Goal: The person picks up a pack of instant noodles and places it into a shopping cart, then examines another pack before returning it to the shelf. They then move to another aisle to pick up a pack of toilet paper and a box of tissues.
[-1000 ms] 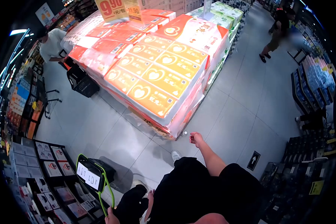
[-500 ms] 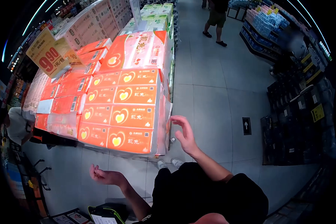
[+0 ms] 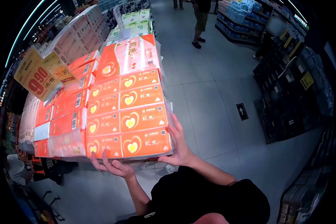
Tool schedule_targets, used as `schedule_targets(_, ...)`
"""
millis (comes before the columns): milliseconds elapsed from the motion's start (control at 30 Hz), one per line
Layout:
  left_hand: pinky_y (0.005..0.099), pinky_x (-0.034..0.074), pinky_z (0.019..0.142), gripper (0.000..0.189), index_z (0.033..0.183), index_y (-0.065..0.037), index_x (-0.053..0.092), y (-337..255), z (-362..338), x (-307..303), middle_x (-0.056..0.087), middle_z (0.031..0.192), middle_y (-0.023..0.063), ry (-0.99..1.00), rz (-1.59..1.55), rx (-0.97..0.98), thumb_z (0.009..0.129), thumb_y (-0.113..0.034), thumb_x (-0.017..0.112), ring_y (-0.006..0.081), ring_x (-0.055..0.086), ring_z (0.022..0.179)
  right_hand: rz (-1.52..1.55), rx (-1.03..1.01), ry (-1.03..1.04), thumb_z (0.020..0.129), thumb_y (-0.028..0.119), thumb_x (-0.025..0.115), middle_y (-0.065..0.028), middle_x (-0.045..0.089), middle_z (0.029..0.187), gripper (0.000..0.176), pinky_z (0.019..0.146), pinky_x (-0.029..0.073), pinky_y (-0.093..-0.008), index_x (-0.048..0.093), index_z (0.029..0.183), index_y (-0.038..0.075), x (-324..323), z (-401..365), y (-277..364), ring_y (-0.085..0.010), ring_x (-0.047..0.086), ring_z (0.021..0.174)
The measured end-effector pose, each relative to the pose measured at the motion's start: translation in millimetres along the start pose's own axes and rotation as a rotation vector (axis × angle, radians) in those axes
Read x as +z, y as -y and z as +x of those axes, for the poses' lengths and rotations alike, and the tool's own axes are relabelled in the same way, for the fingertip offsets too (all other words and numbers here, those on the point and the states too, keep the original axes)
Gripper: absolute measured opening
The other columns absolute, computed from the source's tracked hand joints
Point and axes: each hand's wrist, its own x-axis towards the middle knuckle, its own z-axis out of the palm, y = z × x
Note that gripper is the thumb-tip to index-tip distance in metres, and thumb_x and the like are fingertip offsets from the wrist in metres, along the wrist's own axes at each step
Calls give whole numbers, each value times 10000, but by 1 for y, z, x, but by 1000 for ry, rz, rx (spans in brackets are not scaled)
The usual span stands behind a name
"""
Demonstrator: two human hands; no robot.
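Note:
In the head view, a large clear-wrapped bundle of orange tissue packs [image 3: 142, 123], printed with yellow hearts, lies on top of a stack of similar bundles. My left hand [image 3: 114, 166] rests at the bundle's front edge, its fingers spread and touching the wrap. At the front right corner is my right hand [image 3: 180, 147]. Its fingers lie up along the side and its thumb reaches across the front, bracketing the corner. Behind sits a pink-and-orange tissue bundle [image 3: 132, 56]. To the left are more orange packs [image 3: 69, 119] with barcodes.
Price signs [image 3: 37, 76] stand on the stack at left. Pale cartons [image 3: 76, 31] and green-white packs [image 3: 136, 24] are stacked farther back. Tiled floor [image 3: 209, 108] runs along the right, with dark goods [image 3: 287, 100] beyond it. A person [image 3: 201, 22] stands in the aisle ahead.
Both hands have come from the air onto the orange tissue bundle, the left at its front edge, the right at its corner. My view has turned and moved closer to the stack.

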Motion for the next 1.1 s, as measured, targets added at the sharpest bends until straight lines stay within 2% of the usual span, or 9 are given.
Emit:
schedule_targets(67, 560, 205, 1173, 498, 1352, -2, 513, 14, 8, -8, 285, 1572, 207, -1, 58, 54, 1027, -340, 345, 376, 255, 1447, -16, 35, -58, 685, 463, 868, -289, 66, 1612, 1160, 1193, 129, -553, 195, 1558, 101, 1, 2, 2, -469, 76, 1501)
schedule_targets(100, 560, 205, 1173, 498, 1352, -2, 513, 17, 12, -6, 285, 1572, 207, -2, 46, 58, 1027, -340, 345, 376, 255, 1447, 1, 43, -16, 691, 458, 866, -288, 75, 1612, 1162, 1195, 135, -543, 187, 1559, 89, 4, 2, 1, -463, 80, 1502)
schedule_targets(167, 563, 193, 1175, 467, 1308, -6, 536, 19, 20, 0, 376, 1523, 198, -104, 33, 32, 1013, -318, 354, 378, 261, 1447, 14, 50, 20, 697, 454, 864, -286, 83, 1612, 1164, 1197, 141, -533, 179, 1559, 77, 9, 2, 0, -458, 84, 1504)
schedule_targets(433, 583, 180, 1168, 485, 1237, 11, 545, 26, 16, 8, 408, 1489, 210, -130, 14, 59, 1008, -353, 321, 396, 235, 1454, 109, 1, -111, 729, 391, 843, -293, 110, 1613, 1081, 1203, 125, -518, 228, 1552, 57, 23, -2, 2, -449, 94, 1508)
schedule_targets(667, 580, 173, 1173, 467, 1219, 8, 559, 33, 13, 12, 433, 1474, 204, -188, -53, 65, 998, -333, 330, 382, 268, 1445, 78, -21, -102, 752, 366, 828, -272, 106, 1624, 1031, 1204, 123, -517, 248, 1548, 62, 23, -9, 2, -439, 86, 1512)
schedule_targets(833, 577, 182, 1173, 472, 1212, 10, 561, 33, 10, 9, 423, 1474, 208, -182, -38, 61, 1010, -354, 339, 393, 269, 1443, 153, 0, -75, 819, 426, 773, -255, 111, 1628, 963, 1205, 127, -515, 252, 1542, 60, 19, -4, -3, -425, 78, 1517)
schedule_targets(1100, 573, 196, 1165, 489, 1213, 1, 571, 29, 14, -2, 425, 1480, 196, -144, -4, 73, 1035, -400, 356, 399, 273, 1440, 119, -34, -4, 810, 477, 767, -279, 77, 1620, 1004, 1200, 119, -530, 215, 1549, 80, 10, 5, -9, -425, 47, 1518)
